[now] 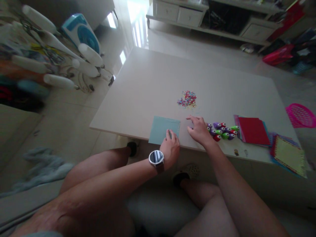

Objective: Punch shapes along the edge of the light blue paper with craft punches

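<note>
Blue card (160,128) roughly parallel to table edge (123,133), left hand (170,146) atop—fingers outstretched, right hand (199,130) spread

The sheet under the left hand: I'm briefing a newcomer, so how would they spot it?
Find the big pale table and its near edge. There, the light blue-green sheet lies under the left hand. Unlike the red-topped stack and yellow-topped stack farther right, it lies apart from other sheets.

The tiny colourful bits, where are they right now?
In the head view, the heap of colourful bits lies on the pale table, slightly right of the picture's centre, beyond the right hand and the blue-green sheet.
</note>
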Motion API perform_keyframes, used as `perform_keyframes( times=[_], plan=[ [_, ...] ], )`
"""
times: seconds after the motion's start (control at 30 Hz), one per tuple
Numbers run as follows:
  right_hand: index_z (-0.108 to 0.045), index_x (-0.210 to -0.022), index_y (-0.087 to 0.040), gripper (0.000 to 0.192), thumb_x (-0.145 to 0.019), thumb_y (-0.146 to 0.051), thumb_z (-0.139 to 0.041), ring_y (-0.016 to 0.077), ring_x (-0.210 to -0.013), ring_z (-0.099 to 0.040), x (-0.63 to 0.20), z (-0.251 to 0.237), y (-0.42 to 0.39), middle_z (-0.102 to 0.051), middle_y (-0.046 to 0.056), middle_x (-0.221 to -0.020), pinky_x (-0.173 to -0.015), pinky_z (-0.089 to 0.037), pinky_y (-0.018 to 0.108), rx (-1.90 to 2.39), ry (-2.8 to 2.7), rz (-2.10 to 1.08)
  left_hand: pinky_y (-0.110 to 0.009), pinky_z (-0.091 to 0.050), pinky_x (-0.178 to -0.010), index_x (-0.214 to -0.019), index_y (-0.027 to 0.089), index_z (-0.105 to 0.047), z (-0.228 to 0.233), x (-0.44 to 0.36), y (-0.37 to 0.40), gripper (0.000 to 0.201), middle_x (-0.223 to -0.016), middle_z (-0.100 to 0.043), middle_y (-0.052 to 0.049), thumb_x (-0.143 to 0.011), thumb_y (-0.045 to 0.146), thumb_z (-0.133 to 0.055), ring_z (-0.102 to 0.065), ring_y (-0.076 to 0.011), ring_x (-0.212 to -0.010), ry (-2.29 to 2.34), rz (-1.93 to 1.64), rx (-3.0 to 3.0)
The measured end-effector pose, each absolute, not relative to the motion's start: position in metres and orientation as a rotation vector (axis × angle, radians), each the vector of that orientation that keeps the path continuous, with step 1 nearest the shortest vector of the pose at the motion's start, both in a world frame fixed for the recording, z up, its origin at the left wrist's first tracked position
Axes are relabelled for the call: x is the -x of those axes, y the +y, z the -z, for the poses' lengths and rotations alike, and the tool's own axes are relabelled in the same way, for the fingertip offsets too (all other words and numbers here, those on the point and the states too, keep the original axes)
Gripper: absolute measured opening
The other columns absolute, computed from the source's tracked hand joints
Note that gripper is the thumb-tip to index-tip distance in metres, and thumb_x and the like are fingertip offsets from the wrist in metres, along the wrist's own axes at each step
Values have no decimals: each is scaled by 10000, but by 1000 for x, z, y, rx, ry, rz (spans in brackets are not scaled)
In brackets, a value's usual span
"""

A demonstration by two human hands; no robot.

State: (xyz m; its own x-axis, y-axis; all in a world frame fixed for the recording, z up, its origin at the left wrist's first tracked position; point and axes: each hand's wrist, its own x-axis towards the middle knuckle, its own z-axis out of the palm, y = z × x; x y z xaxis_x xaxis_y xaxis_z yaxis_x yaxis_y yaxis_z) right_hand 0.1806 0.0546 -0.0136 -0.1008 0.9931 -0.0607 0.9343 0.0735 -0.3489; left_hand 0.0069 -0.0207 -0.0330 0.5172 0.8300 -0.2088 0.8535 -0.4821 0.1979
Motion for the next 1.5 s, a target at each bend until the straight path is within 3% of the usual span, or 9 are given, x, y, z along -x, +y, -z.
perform_keyframes(
  times=[0.2,0.47,0.57,0.73,0.87,1.0,1.17,1.33,1.5],
  plan=[
    [-738,-1059,-189,267,-823,-147,-621,327,-1175,-594,-187,16,56,-730,119,-1158,-1027,-458,451,1938,-2230,-423,-612,-476,-1148,-1592,100,-440,30,-6,-21,638,-1579,-505,-259,-967,228,-467,-341,-417,-1570,1414,119,-2491],
    [-714,-980,-173,200,-789,-127,-677,223,-871,-658,-200,10,56,-730,72,-986,-780,-470,324,2055,-2271,-541,-467,-548,-1073,-1552,-34,-441,7,-10,-17,605,-1619,-400,-344,-984,174,-467,-331,-432,-1570,1464,296,-2431],
    [-709,-972,-173,186,-807,-106,-653,231,-897,-672,-201,12,55,-742,90,-1021,-789,-468,323,2082,-2317,-548,-420,-551,-1053,-1558,-70,-406,-2,-10,-17,598,-1639,-355,-353,-1008,166,-431,-332,-427,-1570,1459,382,-2419],
    [-692,-967,-191,171,-814,-124,-656,246,-892,-685,-197,15,54,-751,94,-976,-784,-485,331,2056,-2245,-530,-508,-484,-1128,-1507,-39,-463,-10,-4,-12,561,-1623,-392,-340,-1009,217,-481,-378,-421,-1543,1422,289,-2377],
    [-643,-966,-195,253,-750,-65,-667,224,-865,-681,-184,13,53,-721,66,-943,-788,-516,327,1785,-2121,-588,-483,-530,-1029,-1284,82,-616,-13,9,19,371,-1378,-636,-237,-973,282,-588,-591,-359,-1310,1368,-57,-2199],
    [-631,-997,-205,245,-783,-94,-674,207,-859,-685,-166,10,49,-701,46,-965,-773,-544,329,1438,-2015,-627,-378,-554,-922,-1268,122,-566,-10,19,59,402,-1250,-700,-169,-968,372,-661,-680,-245,-1109,1329,-434,-1685],
    [-642,-1019,-223,194,-852,-129,-673,204,-872,-681,-150,5,44,-702,40,-973,-791,-558,345,1214,-2002,-583,-290,-515,-734,-1061,164,-607,-5,25,74,348,-1044,-741,-81,-830,314,-818,-680,-158,-832,1294,-592,-1476],
    [-626,-1088,-227,219,-886,-168,-685,246,-1050,-651,-147,5,40,-669,85,-1131,-861,-551,364,1296,-2121,-671,-305,-508,-791,-1069,168,-658,-12,43,78,243,-1013,-752,-75,-836,181,-724,-675,-179,-890,1417,-430,-1830],
    [-651,-1010,-198,153,-884,-111,-647,241,-1032,-640,-149,10,39,-664,93,-1110,-934,-510,369,1471,-2301,-710,-331,-499,-830,-1097,186,-723,-19,72,90,255,-1063,-754,-101,-867,156,-617,-673,-224,-986,1582,-14,-2140]
  ],
)
